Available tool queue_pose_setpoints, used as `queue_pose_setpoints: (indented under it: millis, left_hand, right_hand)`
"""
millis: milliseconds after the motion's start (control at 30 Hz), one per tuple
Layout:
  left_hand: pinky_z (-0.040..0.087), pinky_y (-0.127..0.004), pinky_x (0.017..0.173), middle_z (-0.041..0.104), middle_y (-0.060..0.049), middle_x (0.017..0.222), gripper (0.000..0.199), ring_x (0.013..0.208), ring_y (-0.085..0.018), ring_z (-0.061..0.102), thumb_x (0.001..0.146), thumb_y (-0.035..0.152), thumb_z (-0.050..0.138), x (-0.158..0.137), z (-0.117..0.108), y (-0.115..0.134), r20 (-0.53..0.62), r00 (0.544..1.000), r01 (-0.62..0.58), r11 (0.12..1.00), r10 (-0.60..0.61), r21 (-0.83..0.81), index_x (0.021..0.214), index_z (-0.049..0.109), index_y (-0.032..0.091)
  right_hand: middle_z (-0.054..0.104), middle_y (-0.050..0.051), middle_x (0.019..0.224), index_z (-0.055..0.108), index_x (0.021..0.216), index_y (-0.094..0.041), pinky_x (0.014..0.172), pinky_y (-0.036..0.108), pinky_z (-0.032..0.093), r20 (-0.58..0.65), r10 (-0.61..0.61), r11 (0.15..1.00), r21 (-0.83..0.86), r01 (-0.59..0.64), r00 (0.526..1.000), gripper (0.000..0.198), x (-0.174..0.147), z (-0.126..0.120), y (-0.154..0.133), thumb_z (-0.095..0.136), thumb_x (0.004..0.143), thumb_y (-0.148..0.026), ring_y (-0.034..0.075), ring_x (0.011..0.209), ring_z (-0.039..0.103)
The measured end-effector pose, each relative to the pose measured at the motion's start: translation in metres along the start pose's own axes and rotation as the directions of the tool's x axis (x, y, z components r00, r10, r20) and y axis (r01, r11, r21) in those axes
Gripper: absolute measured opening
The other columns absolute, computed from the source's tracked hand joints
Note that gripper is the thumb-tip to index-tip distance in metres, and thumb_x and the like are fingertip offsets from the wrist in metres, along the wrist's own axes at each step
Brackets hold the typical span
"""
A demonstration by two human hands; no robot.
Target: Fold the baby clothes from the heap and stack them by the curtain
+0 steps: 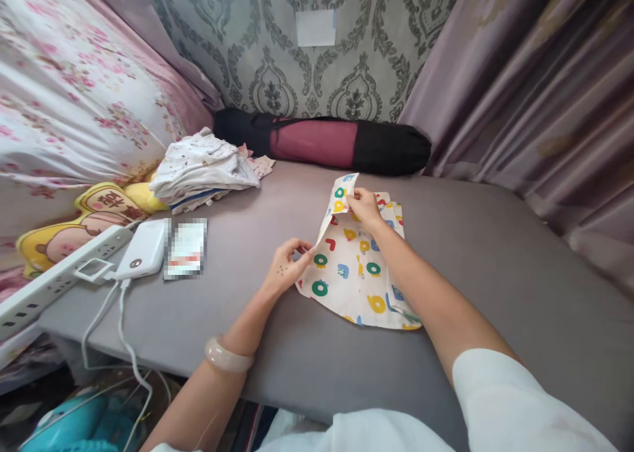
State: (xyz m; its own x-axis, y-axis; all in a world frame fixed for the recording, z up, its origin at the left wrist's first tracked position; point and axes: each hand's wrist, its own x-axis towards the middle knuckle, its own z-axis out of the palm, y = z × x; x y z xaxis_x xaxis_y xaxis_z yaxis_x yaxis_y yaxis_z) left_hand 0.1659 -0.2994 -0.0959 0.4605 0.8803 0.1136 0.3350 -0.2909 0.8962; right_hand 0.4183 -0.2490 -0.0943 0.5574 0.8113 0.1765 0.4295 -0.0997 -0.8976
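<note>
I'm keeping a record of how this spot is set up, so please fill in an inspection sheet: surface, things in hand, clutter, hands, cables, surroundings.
Surface: grey covering, slight creases.
Things in hand: letter-printed cloth, one side lifted as a flap.
Clutter: clothes pile, yellow cushion, white device, pixelated item, power strip.
Hands: left hand has its fingers on the flap's near end; right hand holds its far end.
Cables: white cable runs from the device over the front edge.
Surroundings: black-and-maroon bag along the patterned wall; curtain at right.
</note>
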Motion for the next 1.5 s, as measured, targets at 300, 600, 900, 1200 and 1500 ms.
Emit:
queue_pose_setpoints:
  millis: [300, 600, 900, 1200, 1500]
  left_hand:
    - [0.047, -0.032, 0.076, 0.071, -0.005, 0.099, 0.049, 0.090, -0.021, 0.061, 0.090, 0.058, 0.042, -0.007, 0.002, 0.011, 0.184, 0.983, -0.015, 1.000, 0.010, 0.024, 0.100, 0.071, 0.019]
    - [0.043, -0.040, 0.087, 0.070, -0.006, 0.098, 0.036, 0.088, -0.022, 0.059, 0.087, 0.046, 0.053, -0.005, 0.013, -0.004, 0.244, 0.959, -0.205, 0.950, 0.146, 0.235, 0.110, 0.068, 0.022]
    - [0.037, -0.044, 0.095, 0.070, -0.006, 0.111, 0.025, 0.109, -0.026, 0.057, 0.088, 0.039, 0.053, -0.005, 0.015, -0.004, 0.298, 0.941, -0.246, 0.926, 0.158, 0.286, 0.102, 0.066, 0.024]
    - [0.036, -0.045, 0.098, 0.070, -0.005, 0.114, 0.022, 0.116, -0.027, 0.055, 0.088, 0.038, 0.054, -0.005, 0.017, -0.010, 0.280, 0.942, -0.271, 0.915, 0.187, 0.300, 0.101, 0.066, 0.025]
    - [0.036, -0.045, 0.099, 0.070, -0.006, 0.114, 0.023, 0.115, -0.027, 0.055, 0.089, 0.038, 0.052, -0.006, 0.016, -0.007, 0.271, 0.945, -0.265, 0.915, 0.184, 0.304, 0.101, 0.067, 0.025]
  right_hand:
    - [0.071, 0.002, 0.080, 0.069, 0.090, -0.018, 0.063, 0.026, 0.053, -0.049, 0.152, 0.987, -0.035, -0.154, 0.987, 0.021, -0.017, -0.019, 0.021, 0.058, 0.073, -0.023, 0.016, 0.067, 0.065]
    - [0.063, 0.001, 0.058, 0.063, 0.070, -0.018, 0.052, 0.025, 0.049, -0.088, 0.377, 0.907, -0.166, -0.387, 0.922, 0.008, -0.023, -0.029, 0.032, 0.063, 0.074, -0.025, 0.018, 0.057, 0.063]
    - [0.064, 0.015, 0.116, 0.048, 0.126, -0.015, 0.083, 0.039, 0.051, -0.195, 0.290, 0.814, -0.464, -0.349, 0.937, 0.057, -0.017, -0.014, 0.017, 0.070, 0.076, -0.034, 0.031, 0.107, 0.062]
    - [0.061, 0.012, 0.115, 0.056, 0.115, -0.016, 0.089, 0.034, 0.043, 0.048, -0.123, 0.674, -0.729, 0.120, 0.991, 0.030, -0.031, -0.014, 0.028, 0.048, 0.086, -0.012, 0.026, 0.107, 0.055]
    - [0.057, 0.009, 0.121, 0.064, 0.120, -0.019, 0.096, 0.029, 0.039, 0.289, -0.213, 0.640, -0.680, 0.357, 0.933, 0.044, -0.036, -0.018, 0.025, 0.042, 0.085, -0.004, 0.022, 0.114, 0.050]
